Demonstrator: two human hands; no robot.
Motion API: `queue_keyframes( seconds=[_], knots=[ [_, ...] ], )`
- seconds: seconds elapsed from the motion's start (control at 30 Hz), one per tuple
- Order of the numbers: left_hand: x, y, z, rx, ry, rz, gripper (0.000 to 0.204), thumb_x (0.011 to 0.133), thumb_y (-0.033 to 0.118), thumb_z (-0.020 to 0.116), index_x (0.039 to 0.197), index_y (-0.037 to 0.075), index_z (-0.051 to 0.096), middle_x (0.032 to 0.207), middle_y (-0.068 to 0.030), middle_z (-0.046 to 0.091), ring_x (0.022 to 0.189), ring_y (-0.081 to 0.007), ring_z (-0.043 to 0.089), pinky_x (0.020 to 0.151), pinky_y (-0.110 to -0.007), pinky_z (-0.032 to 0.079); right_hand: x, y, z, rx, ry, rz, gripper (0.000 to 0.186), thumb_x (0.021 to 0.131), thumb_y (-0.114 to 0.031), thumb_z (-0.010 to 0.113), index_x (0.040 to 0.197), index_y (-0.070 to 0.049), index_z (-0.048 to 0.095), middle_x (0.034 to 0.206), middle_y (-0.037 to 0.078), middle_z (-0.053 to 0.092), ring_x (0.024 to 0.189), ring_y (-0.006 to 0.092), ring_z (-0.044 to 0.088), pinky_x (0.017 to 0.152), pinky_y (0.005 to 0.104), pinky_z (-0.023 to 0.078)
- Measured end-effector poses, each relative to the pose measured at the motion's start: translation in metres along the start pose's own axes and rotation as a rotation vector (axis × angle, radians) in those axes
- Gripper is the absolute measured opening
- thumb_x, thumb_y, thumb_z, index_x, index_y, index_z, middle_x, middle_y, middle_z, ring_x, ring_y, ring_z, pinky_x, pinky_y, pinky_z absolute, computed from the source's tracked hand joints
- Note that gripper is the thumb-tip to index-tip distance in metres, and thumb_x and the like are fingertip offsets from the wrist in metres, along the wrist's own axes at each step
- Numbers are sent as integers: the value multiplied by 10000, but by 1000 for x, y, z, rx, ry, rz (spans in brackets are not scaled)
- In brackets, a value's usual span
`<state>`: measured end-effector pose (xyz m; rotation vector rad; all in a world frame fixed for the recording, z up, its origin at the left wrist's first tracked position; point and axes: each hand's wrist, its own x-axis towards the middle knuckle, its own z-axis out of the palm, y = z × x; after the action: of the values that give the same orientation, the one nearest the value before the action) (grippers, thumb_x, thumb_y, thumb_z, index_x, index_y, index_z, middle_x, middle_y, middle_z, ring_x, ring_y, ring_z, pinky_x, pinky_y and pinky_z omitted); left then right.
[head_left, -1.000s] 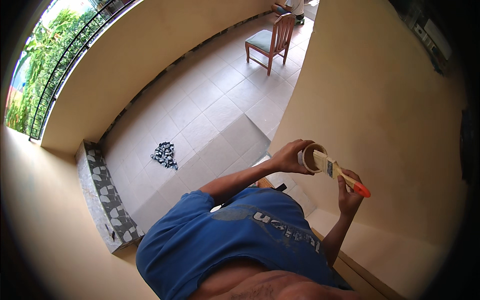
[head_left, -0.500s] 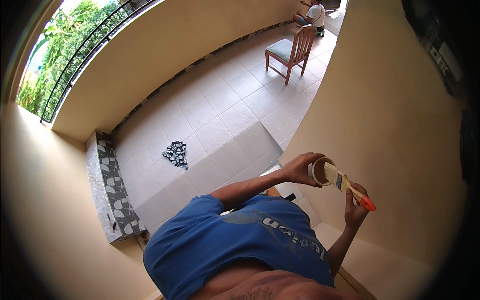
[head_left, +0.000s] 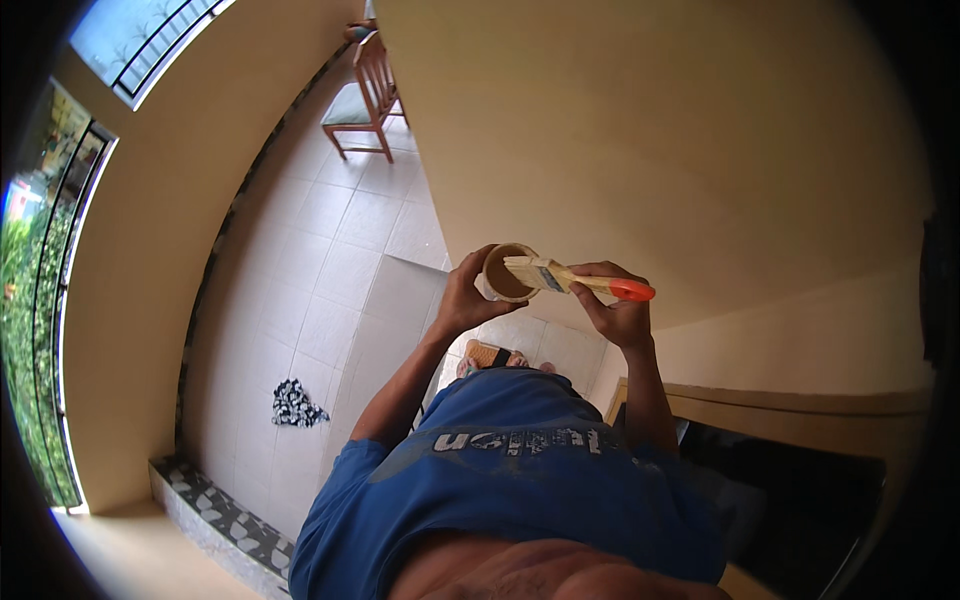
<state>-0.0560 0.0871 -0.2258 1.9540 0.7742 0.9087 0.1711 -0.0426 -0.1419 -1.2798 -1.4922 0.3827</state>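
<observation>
My left hand is wrapped around a small round tub, whose beige, paint-coloured inside shows through its open top. In my right hand is a flat paintbrush with pale bristles and a wooden handle with a red-orange end. The brush lies nearly level, its bristle tips inside the tub's mouth at the rim. Whether the bristles touch the inner wall I cannot tell. Both hands are out in front of my blue shirt, close to the beige wall.
A wooden chair with a pale seat stands at the far left, a person partly showing behind it. A black-and-white cloth lies on the tiled floor. A dark flat-topped piece is at lower right. Below the tub are feet near an orange-brown mat.
The view has swung to the right, so chair and cloth sit further left. The brush has tipped closer to level, its bristles still at the tub's mouth. Both grips stay the same.
</observation>
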Motion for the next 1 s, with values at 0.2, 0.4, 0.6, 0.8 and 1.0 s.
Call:
queue_keyframes(
  seconds=[0.2,0.4,0.6,0.8,1.0],
  knots=[
    [16,15,-10,-41,-110,25,942,642,298,996,1412,-6,546,1265,-175,724,1211,-278,698,1018,-409,570,-2,-23,1,-65,59,30,189,898,-74,802,1078,-40,754,990,96,775,865,188,750,766,311,588],
    [28,20,-19,-99,-177,94,923,639,279,1000,1395,-8,555,1257,-172,727,1191,-277,708,1004,-405,579,-4,-45,5,-89,121,75,183,899,-68,796,1074,-36,755,995,101,775,871,191,752,768,314,589],
    [37,28,-28,-124,-222,117,920,633,271,1003,1391,-6,561,1251,-168,728,1188,-274,708,1004,-404,577,-7,-62,13,-133,206,44,190,892,-59,798,1076,-35,756,1000,106,774,881,197,752,780,319,588],
    [41,36,-34,-119,-253,113,899,642,265,998,1385,-5,569,1253,-166,727,1195,-267,704,1016,-404,571,-12,-72,18,-175,248,35,198,886,-53,803,1076,-30,752,1011,112,775,885,209,754,790,322,591],
    [42,32,-35,-141,-261,120,897,649,258,994,1392,-7,567,1268,-164,719,1210,-266,695,1028,-404,563,-11,-76,22,-197,297,-17,203,880,-46,806,1075,-30,753,1010,116,775,880,214,754,783,320,590]
  ],
)
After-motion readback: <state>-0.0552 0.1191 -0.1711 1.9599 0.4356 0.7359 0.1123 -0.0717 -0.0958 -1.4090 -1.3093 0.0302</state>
